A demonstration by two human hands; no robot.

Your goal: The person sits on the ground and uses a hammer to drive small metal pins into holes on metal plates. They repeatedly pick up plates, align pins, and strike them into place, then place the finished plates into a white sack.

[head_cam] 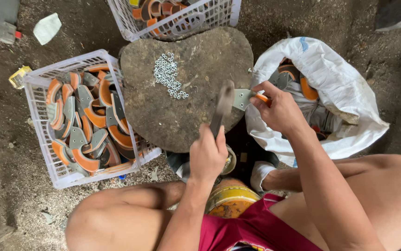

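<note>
The left hand (208, 155) is clenched around the handle of a hammer (222, 108), whose blurred head rises just beyond the knuckles and hangs over the near right edge of a rough round block (163, 111). The right hand (278, 110) pinches a small grey metal plate (242, 98) with an orange part at its rear; the plate sticks out from the fingertips toward the hammer head and sits just beside it, at the rim of the block, though whether plate and hammer touch cannot be told. Beyond the left fingers, farther across the block, lies a loose scatter of small metal washers (169, 76), well apart from both hands. Just behind the right hand's knuckles opens a white sack (340, 88), with more grey and orange pieces showing inside it. Well to the left of the left hand, past the block, stands a white plastic basket (42, 139) packed with curved grey and orange pieces (89, 121). A second white basket (219, 16) with similar pieces stands past the far edge of the block. Under the left wrist, between the person's bare knees, a yellow drum (230, 197) shows. The ground around is dirt strewn with scraps.
</note>
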